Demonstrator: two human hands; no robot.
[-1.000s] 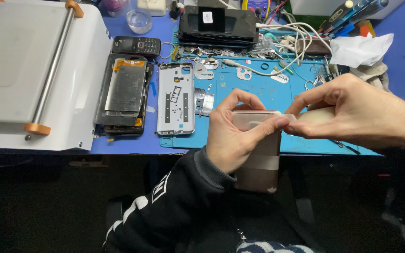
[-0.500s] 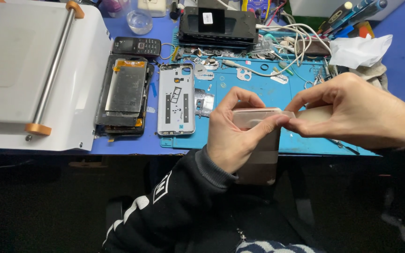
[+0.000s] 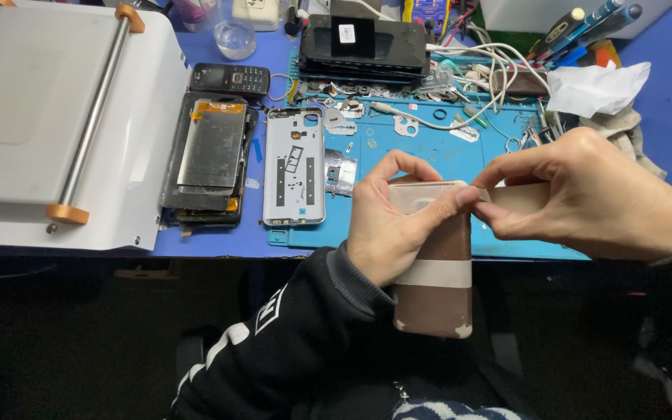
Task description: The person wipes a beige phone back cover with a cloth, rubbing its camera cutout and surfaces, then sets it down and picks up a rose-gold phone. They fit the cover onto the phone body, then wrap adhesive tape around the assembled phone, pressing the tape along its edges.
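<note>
My left hand grips a phone-shaped panel wrapped in brown tape, holding it upright over the table's front edge. The thumb and forefinger press on its top edge. My right hand pinches a strip of brown tape that stretches from the panel's top right corner to the right. On the blue mat behind lie a silver phone frame and, left of it, an opened phone with a metal plate.
A white machine with a steel roller bar fills the left. At the back lie a small keypad phone, a black device, white cables, tools, a crumpled tissue and several small metal parts.
Almost nothing differs; both hands stay at the panel's top edge, with the right hand holding the tape strip slightly further right.
</note>
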